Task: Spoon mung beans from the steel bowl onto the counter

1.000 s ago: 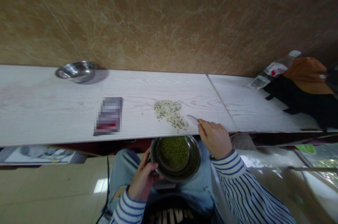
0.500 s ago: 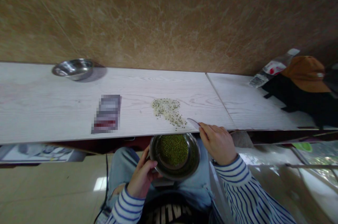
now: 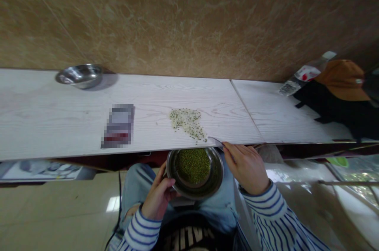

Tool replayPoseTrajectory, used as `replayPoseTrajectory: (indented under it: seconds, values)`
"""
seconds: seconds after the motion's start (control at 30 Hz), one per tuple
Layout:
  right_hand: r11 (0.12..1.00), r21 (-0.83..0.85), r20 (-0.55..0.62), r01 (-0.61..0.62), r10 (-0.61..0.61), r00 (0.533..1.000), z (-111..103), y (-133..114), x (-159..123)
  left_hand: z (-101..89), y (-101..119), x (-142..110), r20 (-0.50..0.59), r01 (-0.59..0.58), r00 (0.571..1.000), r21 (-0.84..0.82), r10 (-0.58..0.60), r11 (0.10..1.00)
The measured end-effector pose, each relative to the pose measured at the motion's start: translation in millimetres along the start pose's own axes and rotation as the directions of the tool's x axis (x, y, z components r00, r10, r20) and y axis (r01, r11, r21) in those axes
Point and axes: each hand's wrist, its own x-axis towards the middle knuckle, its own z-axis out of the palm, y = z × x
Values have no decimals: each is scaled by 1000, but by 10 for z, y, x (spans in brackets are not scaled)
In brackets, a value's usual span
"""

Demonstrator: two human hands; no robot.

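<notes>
My left hand (image 3: 161, 193) grips the left rim of a steel bowl (image 3: 218, 180), thumb on the near side of the rim. The bowl sits over my lap, just below the counter's front edge, with green mung beans (image 3: 194, 165) inside. My right hand (image 3: 247, 166) is closed around the handle of a metal spoon (image 3: 215, 140). Its tip points left, low over the counter by the edge. Just beyond the tip lies a patch of pale grains mixed with green beans (image 3: 188, 122), trailing toward the front edge.
A second steel bowl (image 3: 81, 76) stands at the back left of the white counter (image 3: 154, 93). A blurred-out flat object (image 3: 118, 126) lies left of the grains. To the right are a plastic bottle (image 3: 308, 72), an orange-brown cap (image 3: 343, 79) and black cloth (image 3: 328, 105).
My right hand has shifted slightly down and toward me, and the spoon's tip sits a little lower and nearer the counter edge. The left hand keeps hold of the bowl.
</notes>
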Motion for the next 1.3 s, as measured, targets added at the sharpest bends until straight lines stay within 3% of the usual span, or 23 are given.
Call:
replayPoseTrajectory:
  seconds: [1.3]
  values:
    - [997,61,77,38,-42,996,40,-91,125,-48,2,28,7,-17,1000,12,17,1000]
